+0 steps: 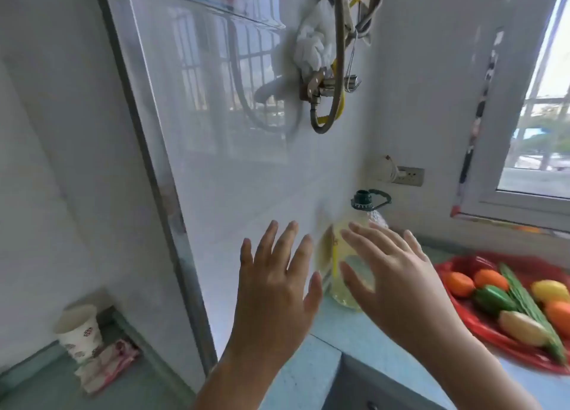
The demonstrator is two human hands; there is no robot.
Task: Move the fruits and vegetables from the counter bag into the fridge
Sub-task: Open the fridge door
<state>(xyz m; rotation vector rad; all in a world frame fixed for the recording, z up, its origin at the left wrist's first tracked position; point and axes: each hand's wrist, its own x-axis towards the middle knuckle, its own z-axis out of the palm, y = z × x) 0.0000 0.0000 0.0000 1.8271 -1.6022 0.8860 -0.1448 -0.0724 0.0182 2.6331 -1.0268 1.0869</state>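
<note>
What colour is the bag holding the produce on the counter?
The bag is red; head view.

On the counter (354, 338) at far right, a bag (481, 342) lying flat and open. Inside it, side by side: oranges (459, 283), a cucumber (493, 298), a long pod (530, 311), a lemon (550, 291). Left of the bag, close against the wall (246, 163), a bottle (334, 249) standing upright. Directly before the bottle, the right hand (391, 271); just left of it and apart, the left hand (277, 280). Behind the bag, a window (536, 116). On the wall between window and bottle, a socket (407, 175). High above the bottle, a valve (324, 86) with hoses. Far lower left, past the wall's edge, a paper cup (78, 332) upright on a lower surface, a folded wrapper (105, 366) just before it.
</note>
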